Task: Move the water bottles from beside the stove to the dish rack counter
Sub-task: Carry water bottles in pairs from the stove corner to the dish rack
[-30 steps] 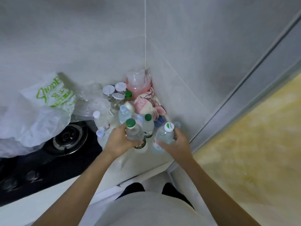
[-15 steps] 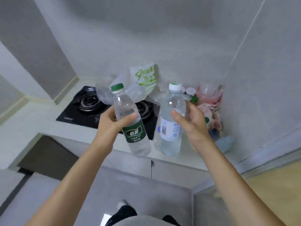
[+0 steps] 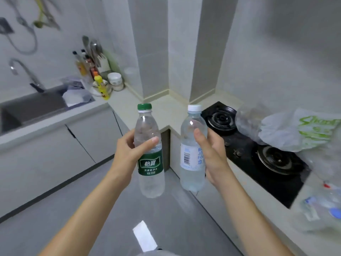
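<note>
Left hand (image 3: 129,150): forearm stretched forward from the lower left, fingers wrapped round the upright green-capped bottle (image 3: 149,150) at centre frame.
Right hand (image 3: 212,154): arm reaching from the lower right, gripping the white-capped bottle (image 3: 191,150) upright beside it.
Stove (image 3: 258,150): right of frame.
Sink (image 3: 33,108): upper left.

Clear bottle (image 3: 150,150) with green cap and green label bearing white characters; clear bottle (image 3: 191,150) with white cap and white label printed in blue. Stove (image 3: 258,150) black; table (image 3: 166,111) cream; plastic bag (image 3: 302,130) white with green lettering.
</note>
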The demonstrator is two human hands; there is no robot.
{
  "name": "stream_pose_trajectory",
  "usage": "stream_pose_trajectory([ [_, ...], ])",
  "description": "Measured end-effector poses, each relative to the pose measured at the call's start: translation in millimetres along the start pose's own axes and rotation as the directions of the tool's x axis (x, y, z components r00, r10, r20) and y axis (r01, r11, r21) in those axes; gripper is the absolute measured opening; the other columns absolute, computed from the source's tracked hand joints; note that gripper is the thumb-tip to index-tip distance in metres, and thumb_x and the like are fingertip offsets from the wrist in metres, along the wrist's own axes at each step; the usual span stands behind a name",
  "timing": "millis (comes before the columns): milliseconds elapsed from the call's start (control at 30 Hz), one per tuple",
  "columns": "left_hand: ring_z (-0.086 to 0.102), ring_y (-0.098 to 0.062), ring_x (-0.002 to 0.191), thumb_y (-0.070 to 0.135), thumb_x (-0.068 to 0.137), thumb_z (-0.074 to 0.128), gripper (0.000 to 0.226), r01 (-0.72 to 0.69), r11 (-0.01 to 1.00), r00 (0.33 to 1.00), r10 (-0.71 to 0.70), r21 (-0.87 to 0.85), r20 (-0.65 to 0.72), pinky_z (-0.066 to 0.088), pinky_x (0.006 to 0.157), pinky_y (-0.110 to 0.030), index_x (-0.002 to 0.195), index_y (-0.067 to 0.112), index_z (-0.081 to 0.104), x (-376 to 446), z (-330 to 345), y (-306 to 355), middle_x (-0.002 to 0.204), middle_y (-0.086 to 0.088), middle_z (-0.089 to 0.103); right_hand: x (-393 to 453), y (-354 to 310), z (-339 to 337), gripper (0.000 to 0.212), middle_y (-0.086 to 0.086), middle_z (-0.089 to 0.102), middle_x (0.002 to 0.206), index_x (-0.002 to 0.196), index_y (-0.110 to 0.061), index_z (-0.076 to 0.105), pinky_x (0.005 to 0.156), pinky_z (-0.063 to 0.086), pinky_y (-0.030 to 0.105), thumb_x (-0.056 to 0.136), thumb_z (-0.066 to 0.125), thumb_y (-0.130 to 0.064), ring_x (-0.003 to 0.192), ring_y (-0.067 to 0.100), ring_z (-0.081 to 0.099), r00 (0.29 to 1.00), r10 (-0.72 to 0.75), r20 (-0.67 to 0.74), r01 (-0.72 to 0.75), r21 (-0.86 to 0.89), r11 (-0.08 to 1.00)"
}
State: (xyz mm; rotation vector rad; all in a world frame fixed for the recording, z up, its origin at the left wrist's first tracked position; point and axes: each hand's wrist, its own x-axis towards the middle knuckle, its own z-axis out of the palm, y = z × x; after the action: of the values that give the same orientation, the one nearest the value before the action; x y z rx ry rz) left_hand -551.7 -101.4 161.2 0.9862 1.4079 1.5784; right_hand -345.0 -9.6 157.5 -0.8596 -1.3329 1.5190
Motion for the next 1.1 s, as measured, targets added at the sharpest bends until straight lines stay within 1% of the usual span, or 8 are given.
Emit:
stream_pose_trajectory([
  [100,0.081,-0.020,0.088,0.049,0.070,0.086,0.037,0.008,1.000,0.992,-0.008,0.000,-0.128,0.060,0.071,-0.020,0.103,0.033,0.080,15,-79,1,0.102,-0.004,0.083,38,21,91,0.035,0.000,0.076,0.093,0.099,-0.026,0.077,0.074,0.058,0.029,0.081,0.077,-0.056,0.086,0.016,0.073,0.994,0.028,0.110,-0.029,0.012,1.000],
  [233,0.081,-0.018,0.086,0.045,0.073,0.084,0.032,0.000,1.000,0.957,-0.008,-0.025,-0.290,0.059,0.070,-0.020,0.100,0.029,0.080,30,-171,2,0.100,-0.005,0.083,80,50,201,0.043,0.003,0.077,0.097,0.107,-0.013,0.074,0.077,0.057,0.032,0.083,0.077,-0.048,0.089,0.019,0.072,0.962,0.064,0.266,-0.075,0.030,0.997],
  [433,0.080,-0.022,0.088,0.052,0.070,0.083,0.035,0.041,0.997,0.830,-0.067,-0.060,-0.553,0.061,0.072,-0.025,0.096,0.029,0.080,61,-294,-6,0.101,-0.007,0.083,145,94,350,0.046,0.023,0.074,0.108,0.109,-0.008,0.072,0.084,0.057,0.041,0.085,0.077,-0.047,0.095,0.026,0.072,0.860,0.105,0.499,-0.116,-0.009,0.993],
  [500,0.079,-0.025,0.091,0.054,0.070,0.083,0.039,0.041,0.997,0.782,-0.073,-0.066,-0.619,0.063,0.077,-0.029,0.098,0.026,0.080,74,-336,-6,0.104,-0.011,0.082,169,109,400,0.042,0.019,0.076,0.106,0.108,-0.010,0.073,0.081,0.059,0.034,0.086,0.077,-0.045,0.095,0.023,0.073,0.824,0.105,0.556,-0.127,0.001,0.992],
  [667,0.079,-0.020,0.090,0.055,0.073,0.082,0.040,0.024,0.999,0.604,-0.046,-0.040,-0.796,0.060,0.073,-0.023,0.103,0.028,0.081,105,-440,12,0.101,-0.006,0.082,227,131,531,0.035,0.005,0.080,0.109,0.111,-0.026,0.077,0.083,0.061,0.031,0.082,0.078,-0.046,0.100,0.021,0.077,0.674,0.137,0.726,-0.190,-0.010,0.982],
  [900,0.077,-0.026,0.084,0.062,0.080,0.074,0.046,-0.093,0.990,0.253,-0.076,-0.102,-0.965,0.062,0.071,-0.032,0.105,0.024,0.081,105,-555,28,0.096,-0.014,0.080,254,154,705,0.031,-0.001,0.080,0.101,0.106,-0.029,0.078,0.076,0.061,0.028,0.083,0.076,-0.050,0.090,0.016,0.076,0.450,0.139,0.882,-0.215,-0.044,0.976],
  [1000,0.077,-0.029,0.071,0.073,0.086,0.059,0.073,-0.171,0.964,0.156,-0.178,-0.204,-0.972,0.060,0.059,-0.031,0.112,0.007,0.077,98,-606,27,0.089,-0.024,0.077,244,167,772,0.033,0.000,0.080,0.102,0.107,-0.028,0.078,0.075,0.059,0.025,0.084,0.075,-0.051,0.092,0.016,0.077,0.353,0.134,0.926,-0.219,-0.057,0.974],
  [1100,0.076,-0.029,0.071,0.083,0.081,0.058,0.098,-0.260,0.933,0.115,-0.225,-0.248,-0.968,0.059,0.056,-0.031,0.125,-0.004,0.068,82,-665,24,0.096,-0.026,0.074,229,183,839,0.034,0.000,0.081,0.106,0.110,-0.027,0.078,0.077,0.060,0.025,0.084,0.074,-0.049,0.098,0.017,0.077,0.272,0.124,0.954,-0.201,-0.070,0.977],
])
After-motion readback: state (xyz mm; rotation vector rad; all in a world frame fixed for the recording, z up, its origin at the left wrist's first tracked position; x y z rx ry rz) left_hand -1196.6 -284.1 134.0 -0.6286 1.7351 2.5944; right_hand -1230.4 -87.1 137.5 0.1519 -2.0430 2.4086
